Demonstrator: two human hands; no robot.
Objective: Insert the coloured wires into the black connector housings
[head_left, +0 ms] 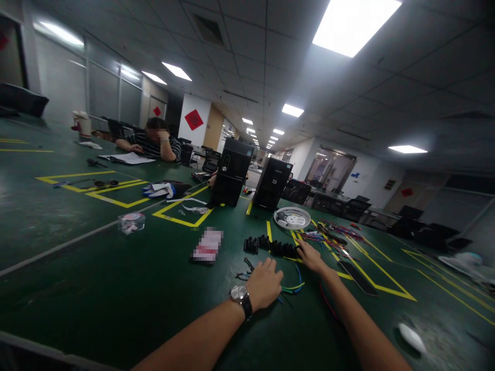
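Note:
My left hand (pixel 264 283), with a watch (pixel 240 294) on its wrist, rests low over the table with fingers curled down. Whatever lies beneath those fingers is hidden. Beside it are a small dark tool (pixel 243 274) that looks like pliers and some blue and yellow-green wires (pixel 293 289). A row of black plastic blocks (pixel 266 244) stands just beyond. At the row's right end, my right hand (pixel 310 256) has its fingertips closed around the last block.
Two black computer towers (pixel 233 172) stand ahead, near a round white basket (pixel 292 218). Bundled coloured wires (pixel 340 236) lie right, by a dark flat strip (pixel 358 278). A blurred pink-white packet (pixel 208 246), clear box (pixel 131 223) and gloves (pixel 162 189) lie left. A person (pixel 154 141) sits beyond.

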